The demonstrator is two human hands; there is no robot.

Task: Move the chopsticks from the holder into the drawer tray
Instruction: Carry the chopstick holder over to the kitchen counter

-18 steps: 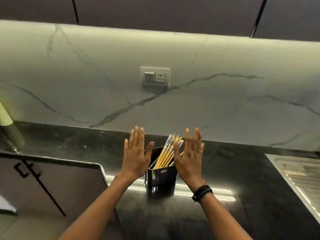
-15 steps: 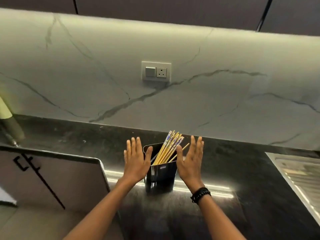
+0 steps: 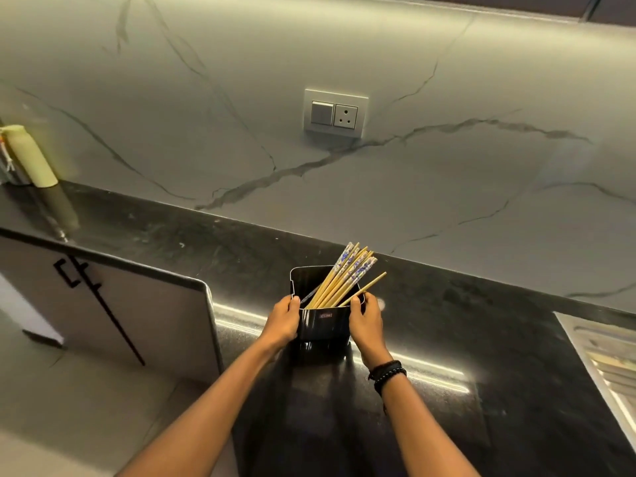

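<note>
A black glossy holder (image 3: 323,323) stands on the dark countertop (image 3: 447,339). Several wooden chopsticks (image 3: 347,277) with blue-patterned tops lean to the right inside it. My left hand (image 3: 284,320) grips the holder's left side, thumb at the rim. My right hand (image 3: 366,321) grips its right side, fingers curled over the rim next to one chopstick that leans out. No drawer or tray is in view.
A marble backsplash with a switch and socket plate (image 3: 335,113) rises behind. A pale bottle (image 3: 31,156) stands at the far left. A steel sink drainer (image 3: 609,363) lies at the right. Cabinet doors (image 3: 113,304) with black handles sit below the counter's left end.
Both hands went from flat and raised beside the holder to closed on its two sides. The view tilted down and closer.
</note>
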